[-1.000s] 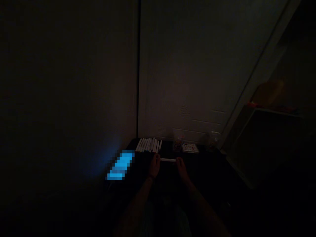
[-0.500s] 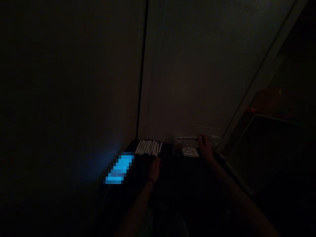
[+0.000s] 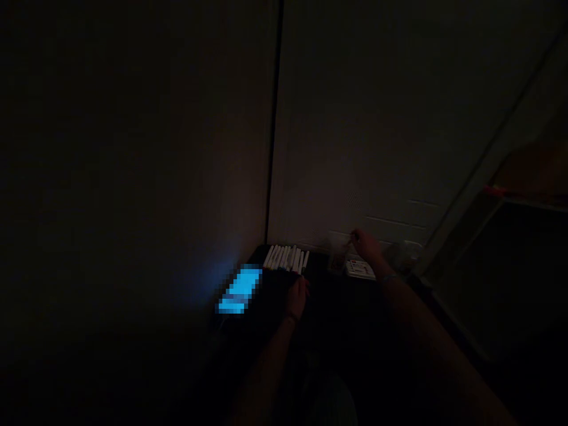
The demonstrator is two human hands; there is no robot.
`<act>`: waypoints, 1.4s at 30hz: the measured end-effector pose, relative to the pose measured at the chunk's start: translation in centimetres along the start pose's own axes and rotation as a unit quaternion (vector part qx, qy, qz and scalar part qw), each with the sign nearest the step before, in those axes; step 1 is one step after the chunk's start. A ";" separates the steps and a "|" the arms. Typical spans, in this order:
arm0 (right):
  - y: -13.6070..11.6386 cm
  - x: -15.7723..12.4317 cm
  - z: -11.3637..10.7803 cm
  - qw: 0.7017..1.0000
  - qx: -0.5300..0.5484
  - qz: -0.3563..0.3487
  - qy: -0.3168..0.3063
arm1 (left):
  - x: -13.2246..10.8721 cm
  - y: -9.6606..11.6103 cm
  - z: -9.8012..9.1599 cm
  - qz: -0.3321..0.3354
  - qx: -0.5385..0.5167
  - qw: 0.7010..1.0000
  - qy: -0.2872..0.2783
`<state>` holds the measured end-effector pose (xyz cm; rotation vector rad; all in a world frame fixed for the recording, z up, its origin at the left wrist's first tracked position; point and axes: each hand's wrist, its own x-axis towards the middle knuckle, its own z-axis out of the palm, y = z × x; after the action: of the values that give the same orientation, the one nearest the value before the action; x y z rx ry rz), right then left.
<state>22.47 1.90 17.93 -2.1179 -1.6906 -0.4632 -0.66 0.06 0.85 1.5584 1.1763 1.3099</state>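
Observation:
Everything is very dim. A row of white markers (image 3: 286,258) lies side by side on a dark tabletop against the wall. My left hand (image 3: 296,296) rests just below the row's right end, fingers loosely apart and holding nothing that I can see. Above a clear container (image 3: 338,259), my right hand (image 3: 366,245) is closed in a pinch on a slim marker (image 3: 348,241); it tilts down toward the container, and its lower end is hard to make out. Below my right hand sits a flat white case (image 3: 360,269) with dark printing.
A glowing blue, blurred screen (image 3: 239,289) lies left of the markers. Another clear container (image 3: 410,253) stands at the right, behind my right forearm. Walls (image 3: 355,148) meet in a corner behind the table (image 3: 328,319). A dark framed panel (image 3: 510,266) stands farther right.
My right hand has moved up and over the clear container, and the marker has swung from level to tilted downward. The view has shifted, so the scene sits farther right.

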 end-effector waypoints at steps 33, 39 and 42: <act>-11.1 -9.4 15.2 0.991 0.098 -0.086 -0.043 | 0.0 -0.3 0.4 -0.008 -0.016 1.000 0.016; -11.1 -9.3 15.7 0.994 0.111 -0.016 0.004 | -0.4 0.3 -0.1 -0.001 -0.016 1.000 0.020; -11.1 -9.3 15.6 0.993 0.116 0.012 -0.005 | -0.4 0.4 -0.3 -0.006 -0.010 1.000 0.027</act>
<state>9.82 3.90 0.93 -1.9732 -1.6355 -0.2358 -0.93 -0.45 1.19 1.5084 1.2007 1.3597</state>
